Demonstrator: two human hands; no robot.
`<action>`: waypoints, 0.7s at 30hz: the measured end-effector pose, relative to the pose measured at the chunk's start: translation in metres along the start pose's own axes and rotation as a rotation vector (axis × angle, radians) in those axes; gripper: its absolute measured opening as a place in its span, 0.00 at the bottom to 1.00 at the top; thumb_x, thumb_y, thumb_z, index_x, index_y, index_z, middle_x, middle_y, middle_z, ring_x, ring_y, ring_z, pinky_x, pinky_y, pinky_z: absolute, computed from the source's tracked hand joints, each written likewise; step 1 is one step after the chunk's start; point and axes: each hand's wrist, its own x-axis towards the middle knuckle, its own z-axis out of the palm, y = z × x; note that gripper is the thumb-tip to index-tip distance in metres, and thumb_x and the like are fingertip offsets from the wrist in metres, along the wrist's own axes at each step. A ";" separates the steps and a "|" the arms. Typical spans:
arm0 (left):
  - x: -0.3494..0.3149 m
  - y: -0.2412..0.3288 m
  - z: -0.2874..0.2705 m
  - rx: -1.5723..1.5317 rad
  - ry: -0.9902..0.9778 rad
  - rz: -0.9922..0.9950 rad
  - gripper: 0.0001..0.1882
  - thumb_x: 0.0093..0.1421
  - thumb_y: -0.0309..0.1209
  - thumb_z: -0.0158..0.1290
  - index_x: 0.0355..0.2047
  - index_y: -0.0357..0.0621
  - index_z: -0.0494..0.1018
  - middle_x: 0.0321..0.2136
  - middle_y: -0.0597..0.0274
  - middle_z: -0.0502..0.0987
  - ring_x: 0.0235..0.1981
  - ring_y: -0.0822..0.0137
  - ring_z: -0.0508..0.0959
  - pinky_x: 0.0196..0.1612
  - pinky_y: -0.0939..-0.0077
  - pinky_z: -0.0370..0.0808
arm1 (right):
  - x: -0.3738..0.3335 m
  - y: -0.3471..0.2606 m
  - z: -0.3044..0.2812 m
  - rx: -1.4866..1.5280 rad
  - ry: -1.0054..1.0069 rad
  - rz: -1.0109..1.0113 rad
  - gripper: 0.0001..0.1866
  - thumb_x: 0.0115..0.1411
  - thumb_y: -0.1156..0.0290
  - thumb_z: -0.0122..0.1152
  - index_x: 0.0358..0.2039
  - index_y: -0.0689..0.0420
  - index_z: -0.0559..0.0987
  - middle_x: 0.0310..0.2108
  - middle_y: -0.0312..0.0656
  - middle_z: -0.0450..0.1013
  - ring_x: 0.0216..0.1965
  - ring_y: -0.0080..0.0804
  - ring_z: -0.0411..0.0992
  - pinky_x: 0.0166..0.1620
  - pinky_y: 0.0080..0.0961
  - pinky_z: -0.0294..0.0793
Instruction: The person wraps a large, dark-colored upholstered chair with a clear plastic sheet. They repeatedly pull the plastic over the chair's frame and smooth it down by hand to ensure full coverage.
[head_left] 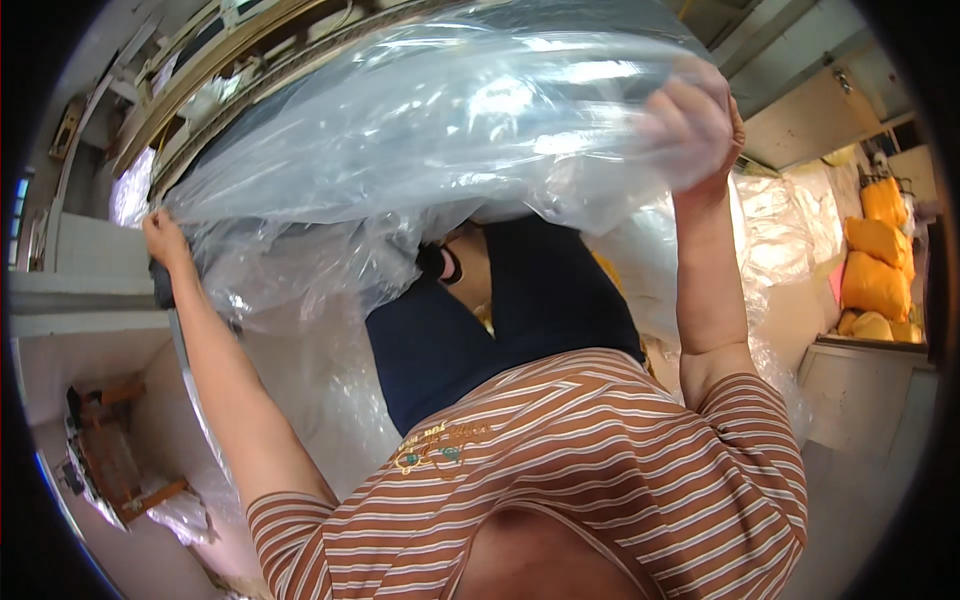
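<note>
A large sheet of clear plastic film (430, 130) stretches between my two hands, over a dark surface of a machine or bench. My left hand (165, 238) pinches its left corner, out at the end of my straight arm. On the right, my raised right hand (695, 125) is closed on the film's other side; its fingers are seen through the plastic and smeared by motion. Loose folds of the film (330, 265) hang in front of my legs. Whether the film is one layer or several I cannot tell.
Along the far edge runs a long metal frame (215, 75) of a machine. More crumpled clear plastic (790, 225) lies at the right. Orange bundles (876, 275) are stacked on a shelf beyond it. At lower left stands a brown wooden stool-like object (115, 455).
</note>
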 end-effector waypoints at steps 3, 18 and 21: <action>0.006 -0.025 -0.012 0.073 -0.005 0.010 0.13 0.60 0.34 0.50 0.37 0.34 0.73 0.34 0.47 0.77 0.36 0.53 0.76 0.43 0.66 0.70 | 0.004 -0.028 0.012 -0.232 -0.145 -0.284 0.28 0.59 0.55 0.57 0.56 0.56 0.69 0.46 0.43 0.73 0.51 0.38 0.69 0.59 0.40 0.63; -0.019 0.046 -0.001 -0.140 -0.104 0.041 0.13 0.62 0.34 0.49 0.38 0.35 0.70 0.33 0.52 0.75 0.35 0.58 0.74 0.43 0.67 0.69 | -0.166 -0.291 0.023 -1.941 0.844 -0.898 0.10 0.62 0.73 0.57 0.44 0.53 0.79 0.37 0.31 0.75 0.38 0.18 0.71 0.42 0.13 0.68; -0.024 0.065 0.020 -0.178 -0.118 0.066 0.13 0.62 0.34 0.47 0.39 0.35 0.70 0.34 0.50 0.75 0.36 0.55 0.74 0.43 0.66 0.69 | -0.188 -0.414 0.030 -2.400 1.175 -0.904 0.14 0.61 0.68 0.56 0.46 0.54 0.78 0.41 0.37 0.76 0.41 0.23 0.74 0.45 0.20 0.71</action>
